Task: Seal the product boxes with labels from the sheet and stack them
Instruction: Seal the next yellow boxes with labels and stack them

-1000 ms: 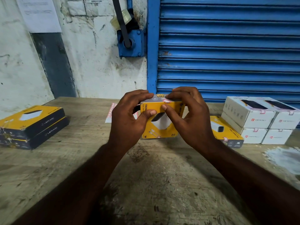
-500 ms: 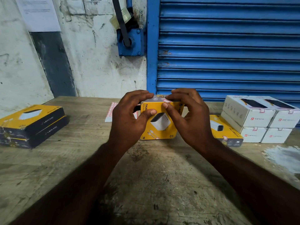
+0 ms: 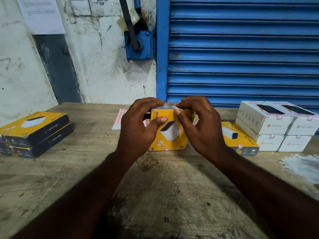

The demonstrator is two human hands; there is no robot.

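A yellow charger box (image 3: 170,135) stands upright on the wooden table (image 3: 155,195) at the centre. My left hand (image 3: 138,128) grips its left side, thumb on the front face. My right hand (image 3: 202,128) grips the right side, with thumb and forefinger pressing a small red-and-white label (image 3: 177,109) over the top front edge. The label sheet (image 3: 119,118) lies flat behind my left hand, mostly hidden. Another yellow box (image 3: 238,137) lies flat to the right with a label on its end.
A stack of white boxes (image 3: 278,126) with labels stands at the right, two layers high. Two yellow-and-black flat boxes (image 3: 34,133) are stacked at the far left. A blue roller shutter (image 3: 241,49) and a white wall rise behind the table.
Both hands stay on the yellow box in nearly the same place. My right thumb and forefinger have shifted slightly on the label at the top edge.
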